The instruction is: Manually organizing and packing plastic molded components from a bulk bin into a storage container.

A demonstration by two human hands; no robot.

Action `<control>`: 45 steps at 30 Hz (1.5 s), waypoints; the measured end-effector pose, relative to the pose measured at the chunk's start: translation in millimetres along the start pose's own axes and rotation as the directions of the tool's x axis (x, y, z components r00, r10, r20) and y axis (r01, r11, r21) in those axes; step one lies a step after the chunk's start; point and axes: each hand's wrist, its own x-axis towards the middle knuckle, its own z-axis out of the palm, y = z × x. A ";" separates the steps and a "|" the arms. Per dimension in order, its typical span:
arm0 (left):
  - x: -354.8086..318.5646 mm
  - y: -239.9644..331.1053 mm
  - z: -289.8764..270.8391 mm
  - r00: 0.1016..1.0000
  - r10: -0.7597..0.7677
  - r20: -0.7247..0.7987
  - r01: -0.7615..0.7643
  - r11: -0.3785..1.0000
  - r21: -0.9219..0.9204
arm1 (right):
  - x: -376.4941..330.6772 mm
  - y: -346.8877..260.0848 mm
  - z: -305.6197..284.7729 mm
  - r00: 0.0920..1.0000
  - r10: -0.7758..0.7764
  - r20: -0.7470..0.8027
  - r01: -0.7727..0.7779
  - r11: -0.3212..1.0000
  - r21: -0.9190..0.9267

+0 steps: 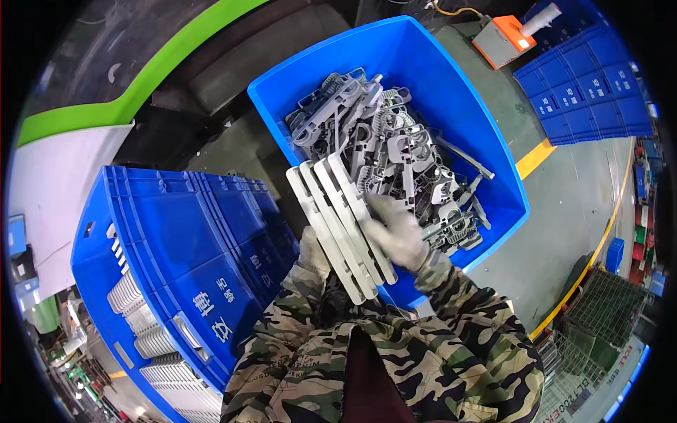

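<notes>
Both gloved hands on a stack of flat grey plastic strips [342, 225], held over the near rim of the blue bin [451, 92]. Left hand [314, 254] supports the stack from below at its lower end, mostly hidden, so I cannot tell how its fingers close. Right hand [395, 233] is clamped on the stack's right edge, fingers wrapped over the top. Stack tilts up-left. Loose grey moulded parts [395, 141] fill the bin behind it. Blue crate [176, 240] stands left.
</notes>
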 end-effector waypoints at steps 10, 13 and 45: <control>3.8 28.4 70.8 0.977 0.097 0.188 -0.076 0.991 -0.113 | 104.3 193.3 9.0 0.763 0.558 -0.327 -0.642 0.596 -0.482; 1.0 42.5 76.0 0.983 0.048 0.178 -0.049 0.999 0.006 | 118.9 180.5 -17.4 0.700 0.692 -0.177 -0.700 0.614 -0.364; 1.2 -22.2 153.5 0.649 0.712 0.266 -0.250 0.531 -0.810 | 9.2 -56.2 -53.7 0.595 -0.783 -0.183 0.804 0.578 0.138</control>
